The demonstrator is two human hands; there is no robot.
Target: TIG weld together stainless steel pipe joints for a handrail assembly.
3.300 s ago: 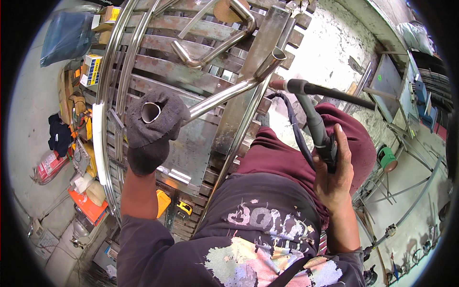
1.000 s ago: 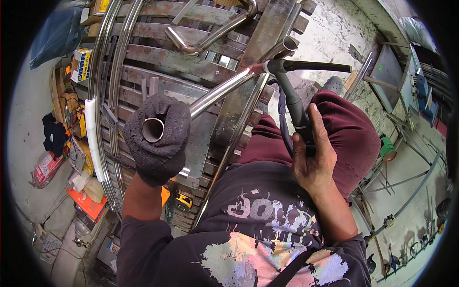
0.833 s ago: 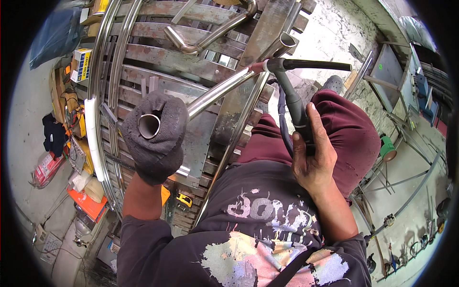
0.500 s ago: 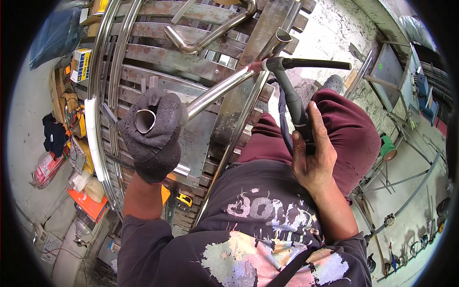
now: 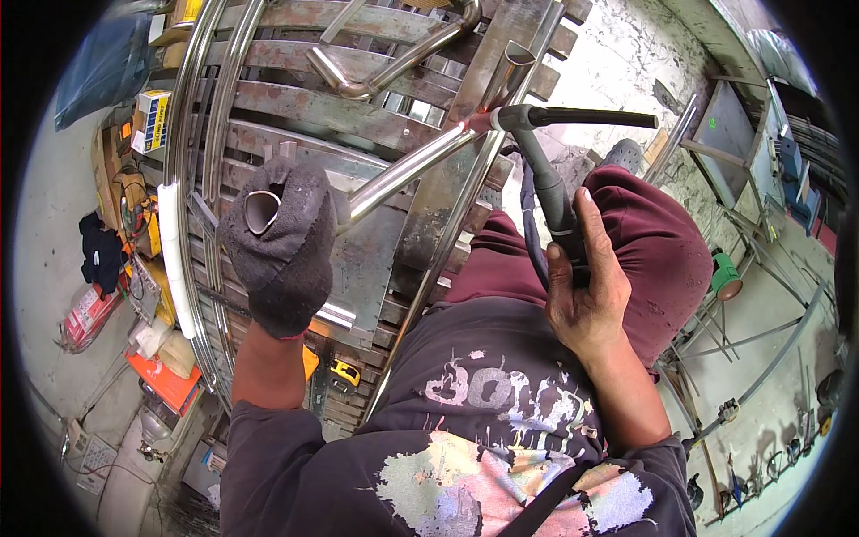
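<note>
A dark grey work glove covers my left hand point(image 5: 291, 255), which is closed round a shiny metal tube point(image 5: 404, 176). One open tube end shows at the glove; whether it belongs to the same piece is hidden by the fingers. The tube runs to a joint by a short upright pipe piece point(image 5: 510, 76) at the bench edge. Bare, my right hand point(image 5: 592, 291) grips a TIG welding torch point(image 5: 550, 188), its thumb and forefinger along the handle. The torch's pinkish nozzle sits right at the joint, where a small orange-red spot shows. The torch's black back cap points right.
Under the work lies a slatted metal bench point(image 5: 313, 121) with a flat steel plate point(image 5: 362, 268). A bent tube point(image 5: 385, 76) rests farther back; long tubes point(image 5: 215, 161) line the left. A yellow tape measure point(image 5: 345, 374) lies near my left forearm. A metal frame point(image 5: 743, 152) stands right.
My left hand has shifted slightly up and left, turning the tube. The upright pipe piece's open end has tipped up and left. My right hand and the torch look nearly still.
</note>
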